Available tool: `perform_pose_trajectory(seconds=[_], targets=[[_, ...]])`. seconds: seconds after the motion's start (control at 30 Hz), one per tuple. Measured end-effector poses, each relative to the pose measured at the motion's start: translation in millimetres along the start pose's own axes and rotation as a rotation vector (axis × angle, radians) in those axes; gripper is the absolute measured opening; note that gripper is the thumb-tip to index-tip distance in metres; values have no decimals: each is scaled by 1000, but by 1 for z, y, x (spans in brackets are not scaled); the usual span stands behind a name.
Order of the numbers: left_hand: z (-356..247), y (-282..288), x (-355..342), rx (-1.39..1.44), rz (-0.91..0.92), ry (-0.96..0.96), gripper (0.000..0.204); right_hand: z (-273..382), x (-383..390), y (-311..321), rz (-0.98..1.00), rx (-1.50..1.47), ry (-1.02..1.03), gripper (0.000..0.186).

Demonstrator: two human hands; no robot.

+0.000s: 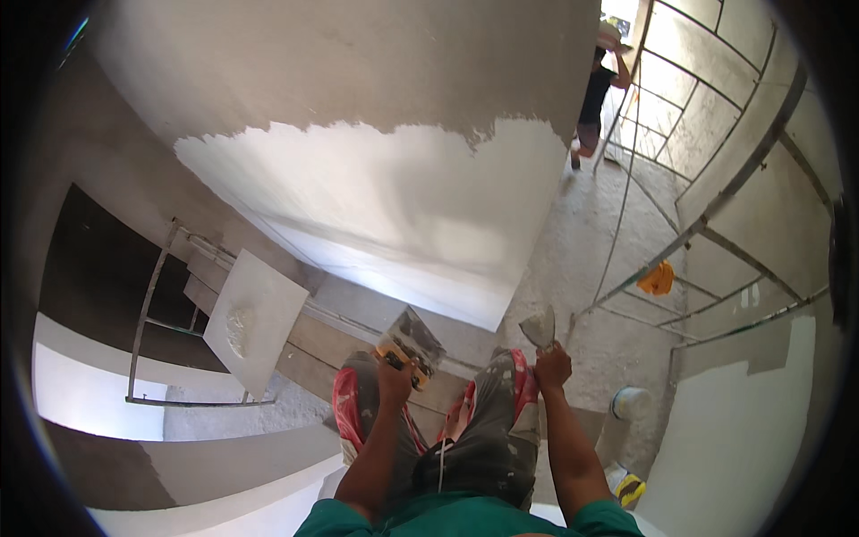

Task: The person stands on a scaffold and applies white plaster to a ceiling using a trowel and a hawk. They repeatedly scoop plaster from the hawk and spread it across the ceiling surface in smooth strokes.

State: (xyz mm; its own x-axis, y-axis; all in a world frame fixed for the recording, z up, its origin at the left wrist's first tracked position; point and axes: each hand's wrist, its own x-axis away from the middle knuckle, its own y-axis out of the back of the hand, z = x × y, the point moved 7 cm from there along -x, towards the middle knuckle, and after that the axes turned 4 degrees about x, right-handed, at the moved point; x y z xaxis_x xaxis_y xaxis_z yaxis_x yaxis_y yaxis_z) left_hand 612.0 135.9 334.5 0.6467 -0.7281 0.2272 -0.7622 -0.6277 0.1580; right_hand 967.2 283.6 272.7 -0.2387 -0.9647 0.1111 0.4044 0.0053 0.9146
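Note:
My left hand (395, 372) is closed on the yellowish handle of a plastering trowel (420, 329), whose grey metal blade points away from me above my left knee. In my right hand (553, 366) is a putty knife (539, 328), its flared blade upward and smeared with pale material. Both tools are apart from the wall (394, 206), which is white and wet-looking on its lower part and bare grey above. On the scaffold planks to the left lies a white board (268, 304) carrying a mound of white putty (238, 329).
I stand high on planks (313, 369) beside a scaffold frame (148, 313). Another scaffold (707, 219) stands right, with an orange cloth (657, 278) on it. Below are a white bucket (632, 404) and a yellow-marked container (630, 489). A person (594, 103) carries something on the far floor.

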Motion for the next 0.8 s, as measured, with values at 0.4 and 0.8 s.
perform_pose_trajectory(seconds=[0.4,0.8], targets=[[8,7,-11,-420,30,-165,31,-18,1,-6,-30,-26,26,36],[-9,52,-64,-475,84,-126,28,2,-4,7,-53,-86,126,21]])
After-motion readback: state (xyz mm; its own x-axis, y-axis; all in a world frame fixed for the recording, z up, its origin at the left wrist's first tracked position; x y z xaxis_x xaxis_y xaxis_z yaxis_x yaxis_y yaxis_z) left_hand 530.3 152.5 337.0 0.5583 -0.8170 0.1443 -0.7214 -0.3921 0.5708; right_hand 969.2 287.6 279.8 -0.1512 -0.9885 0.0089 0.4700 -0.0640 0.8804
